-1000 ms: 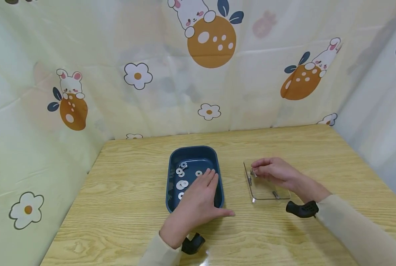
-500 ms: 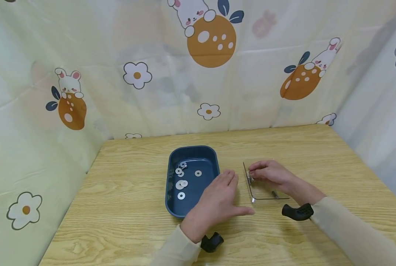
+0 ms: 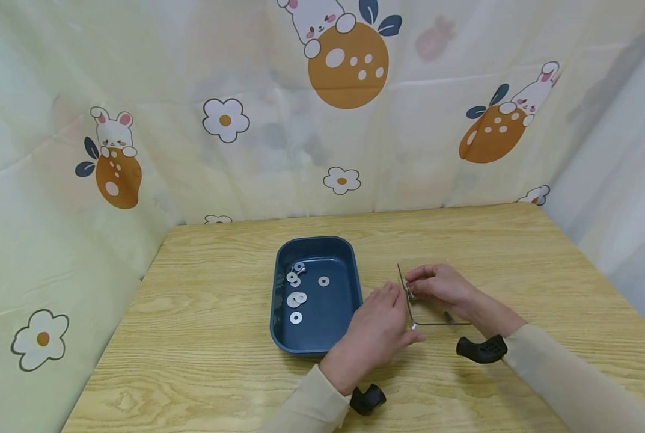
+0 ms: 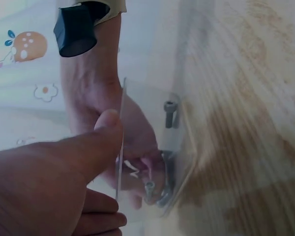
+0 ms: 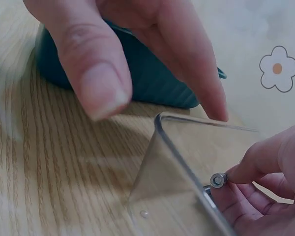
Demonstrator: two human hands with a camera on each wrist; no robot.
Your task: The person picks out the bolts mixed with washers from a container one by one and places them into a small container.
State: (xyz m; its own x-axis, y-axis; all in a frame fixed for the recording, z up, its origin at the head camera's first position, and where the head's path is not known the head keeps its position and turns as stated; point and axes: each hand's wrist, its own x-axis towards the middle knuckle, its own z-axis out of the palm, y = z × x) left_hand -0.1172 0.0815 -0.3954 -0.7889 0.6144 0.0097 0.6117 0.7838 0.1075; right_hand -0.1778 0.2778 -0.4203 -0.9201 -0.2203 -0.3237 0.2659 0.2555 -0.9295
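bolts, washers and two containers on a wood-grained table (image 3: 192,325). the grip of the right hand (image 3: 446,291) is closed in a pinch on a bolt (image 5: 218,180), whose round head with its hollow socket shows between thumb and finger, just inside the left wall of a clear box (image 3: 433,325). a second bolt (image 4: 170,115), seen through the clear wall, lies in the near part of the box. beside the right fingers another grey metal shape is too blurred to tell. the grip of the left hand (image 3: 373,328) is released, its thumb held away from the fingers, the fingertips close against the left rim of the box; whether they press on it cannot be told. to the left, near the box but apart from it, stands a dark blue tray (image 3: 330,319) holding flat washers (image 3: 296,317), most along its left side. at the far edge, a curtain (image 3: 273,168) printed with rabbits and flowers.
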